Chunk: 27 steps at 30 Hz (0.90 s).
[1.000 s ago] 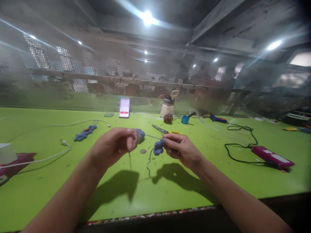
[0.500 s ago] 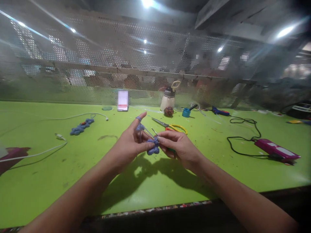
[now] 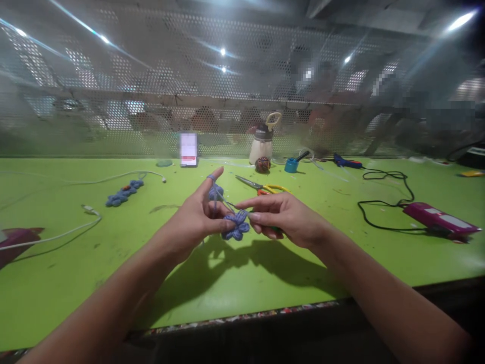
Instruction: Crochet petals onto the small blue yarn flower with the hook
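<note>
A purple-blue crocheted flower (image 3: 238,227) is pinched between the thumb and fingers of my left hand (image 3: 191,217), above the green table. Purple-blue yarn (image 3: 215,178) loops around the raised index finger of that hand and runs down to the flower. Another puffy bit of the same yarn (image 3: 215,192) shows behind the strand. My right hand (image 3: 293,217) is closed on a crochet hook (image 3: 232,205), whose metal tip points left at the flower's upper edge; most of its handle is covered by my fingers.
Behind my hands lie scissors (image 3: 261,188). Further back are a phone (image 3: 188,150), a bottle (image 3: 260,149), a dark yarn ball (image 3: 262,165) and a blue holder (image 3: 291,165). Left: a crocheted strip (image 3: 125,193) and white cable (image 3: 91,211). Right: a glue gun (image 3: 346,162) and magenta corded device (image 3: 439,218).
My right hand has shifted slightly right with the hook, its index finger now stretched along it. The flower has turned and shows more of its petals. The view has tilted down a little.
</note>
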Each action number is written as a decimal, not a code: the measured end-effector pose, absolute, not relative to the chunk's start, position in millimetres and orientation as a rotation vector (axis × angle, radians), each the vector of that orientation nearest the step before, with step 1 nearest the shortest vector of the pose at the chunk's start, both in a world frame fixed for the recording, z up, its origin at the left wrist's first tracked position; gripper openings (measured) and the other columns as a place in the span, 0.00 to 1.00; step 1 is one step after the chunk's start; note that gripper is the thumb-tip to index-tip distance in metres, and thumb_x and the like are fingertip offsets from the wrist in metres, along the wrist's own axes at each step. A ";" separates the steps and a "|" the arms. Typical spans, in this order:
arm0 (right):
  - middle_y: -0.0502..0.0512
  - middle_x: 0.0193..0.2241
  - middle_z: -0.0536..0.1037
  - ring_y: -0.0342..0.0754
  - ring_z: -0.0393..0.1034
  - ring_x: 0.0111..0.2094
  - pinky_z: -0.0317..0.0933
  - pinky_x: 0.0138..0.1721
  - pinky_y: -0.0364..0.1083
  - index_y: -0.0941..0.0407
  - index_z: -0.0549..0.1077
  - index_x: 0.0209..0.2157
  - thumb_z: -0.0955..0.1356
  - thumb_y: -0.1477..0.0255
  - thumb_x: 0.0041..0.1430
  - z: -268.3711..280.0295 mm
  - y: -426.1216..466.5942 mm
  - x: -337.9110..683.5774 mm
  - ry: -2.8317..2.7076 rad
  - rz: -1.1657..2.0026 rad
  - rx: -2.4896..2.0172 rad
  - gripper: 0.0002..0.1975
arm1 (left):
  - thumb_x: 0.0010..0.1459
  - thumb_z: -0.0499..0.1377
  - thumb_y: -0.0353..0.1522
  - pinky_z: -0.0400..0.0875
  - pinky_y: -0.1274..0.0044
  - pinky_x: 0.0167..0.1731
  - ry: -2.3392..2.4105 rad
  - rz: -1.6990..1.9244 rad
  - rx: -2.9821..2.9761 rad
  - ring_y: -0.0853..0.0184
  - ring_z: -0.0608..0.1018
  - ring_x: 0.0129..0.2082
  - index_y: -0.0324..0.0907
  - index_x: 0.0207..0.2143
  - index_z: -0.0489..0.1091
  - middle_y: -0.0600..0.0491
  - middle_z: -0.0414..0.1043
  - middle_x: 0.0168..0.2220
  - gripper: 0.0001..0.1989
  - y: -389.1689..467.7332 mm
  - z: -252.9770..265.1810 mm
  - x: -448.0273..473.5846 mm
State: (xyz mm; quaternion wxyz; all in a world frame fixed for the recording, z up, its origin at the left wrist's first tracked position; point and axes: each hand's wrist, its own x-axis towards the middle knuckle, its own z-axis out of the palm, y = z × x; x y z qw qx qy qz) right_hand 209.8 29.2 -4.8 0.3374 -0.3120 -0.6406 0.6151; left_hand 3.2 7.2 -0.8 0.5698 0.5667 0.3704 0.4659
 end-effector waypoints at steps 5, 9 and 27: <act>0.47 0.18 0.72 0.35 0.57 0.15 0.49 0.16 0.38 0.59 0.79 0.47 0.72 0.72 0.54 -2.9 29.4 211.9 -1.751 1.581 -0.815 0.17 | 0.42 0.69 0.23 0.71 0.75 0.28 0.941 1.079 1.351 0.65 0.77 0.24 0.44 0.70 0.33 0.55 0.75 0.22 0.61 8.4 -0.7 3.1; 0.46 0.17 0.71 0.35 0.57 0.15 0.51 0.17 0.39 0.59 0.79 0.46 0.71 0.74 0.54 -4.8 30.0 208.6 -1.796 1.511 -0.861 0.16 | 0.44 0.66 0.24 0.71 0.73 0.28 1.122 1.080 1.555 0.63 0.77 0.24 0.44 0.70 0.34 0.56 0.74 0.22 0.58 5.3 -1.3 9.3; 0.46 0.19 0.71 0.35 0.57 0.15 0.44 0.17 0.38 0.55 0.80 0.42 0.74 0.73 0.49 -17.8 22.5 188.0 -1.228 1.496 -0.684 0.16 | 0.45 0.70 0.26 0.73 0.74 0.36 0.895 1.454 1.288 0.67 0.76 0.30 0.39 0.67 0.48 0.56 0.73 0.27 0.50 8.0 -10.4 18.6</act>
